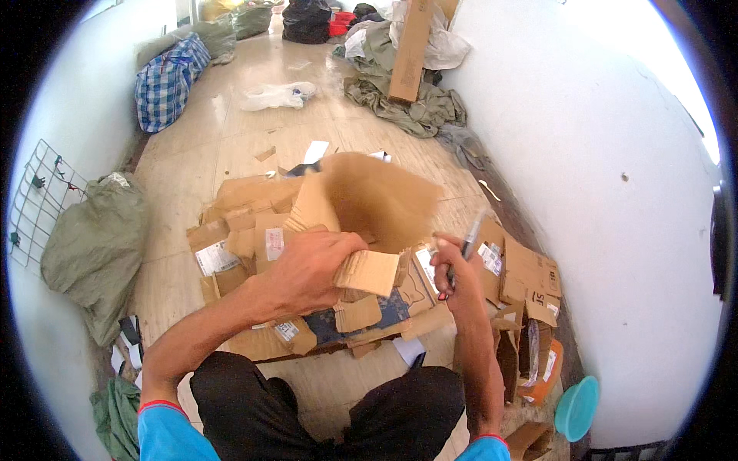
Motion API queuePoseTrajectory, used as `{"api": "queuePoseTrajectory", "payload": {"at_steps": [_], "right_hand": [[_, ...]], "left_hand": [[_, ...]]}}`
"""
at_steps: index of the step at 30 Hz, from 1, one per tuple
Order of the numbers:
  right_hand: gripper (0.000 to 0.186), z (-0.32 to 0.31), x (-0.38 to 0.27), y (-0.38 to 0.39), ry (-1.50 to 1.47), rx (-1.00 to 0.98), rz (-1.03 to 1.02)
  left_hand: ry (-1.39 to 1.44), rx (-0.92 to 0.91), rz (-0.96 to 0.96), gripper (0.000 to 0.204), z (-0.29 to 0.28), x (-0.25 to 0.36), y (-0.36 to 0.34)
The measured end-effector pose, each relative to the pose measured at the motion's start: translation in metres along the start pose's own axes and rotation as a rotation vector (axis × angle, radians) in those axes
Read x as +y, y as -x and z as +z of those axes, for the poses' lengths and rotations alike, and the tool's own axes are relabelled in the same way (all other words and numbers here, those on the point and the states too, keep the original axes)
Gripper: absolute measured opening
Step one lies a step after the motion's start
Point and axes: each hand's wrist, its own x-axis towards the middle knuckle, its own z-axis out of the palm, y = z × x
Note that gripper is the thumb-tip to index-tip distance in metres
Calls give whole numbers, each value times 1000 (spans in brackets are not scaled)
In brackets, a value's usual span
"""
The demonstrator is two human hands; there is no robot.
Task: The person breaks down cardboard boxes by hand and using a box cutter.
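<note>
My left hand (319, 261) grips a brown cardboard piece (369, 273) with a torn, pale flap, low over the pile. A larger blurred cardboard panel (384, 192) stands tilted just beyond it. To the right, my right hand (452, 265) is closed around a slim silver-and-black tool, apparently a cutter (471, 238), its tip pointing up and away from me. Beneath both hands lies a heap of flattened cardboard (231, 207) with white labels, including a dark printed piece (330, 324).
Black-clad knees are below. Left: a wire grid (42, 196), olive sack (88, 253), checked bag (169, 84). Ahead: white plastic bag (277, 96), black bag (306, 21), grey-green sheeting (415, 107) with a long carton (410, 58). Right: white wall (584, 154), turquoise basin (576, 403).
</note>
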Motion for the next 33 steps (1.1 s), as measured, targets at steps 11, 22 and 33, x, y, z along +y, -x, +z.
{"api": "queuePoseTrajectory", "payload": {"at_steps": [11, 22, 33], "right_hand": [[42, 38, -14, 29, 531, -451, -320], [17, 33, -26, 50, 153, -527, -215], [17, 31, -32, 57, 101, -505, -271]], "left_hand": [[-42, -230, -49, 52, -6, 22, -24], [126, -534, -193, 32, -48, 15, -26], [175, -410, -131, 23, -64, 18, -19]]}}
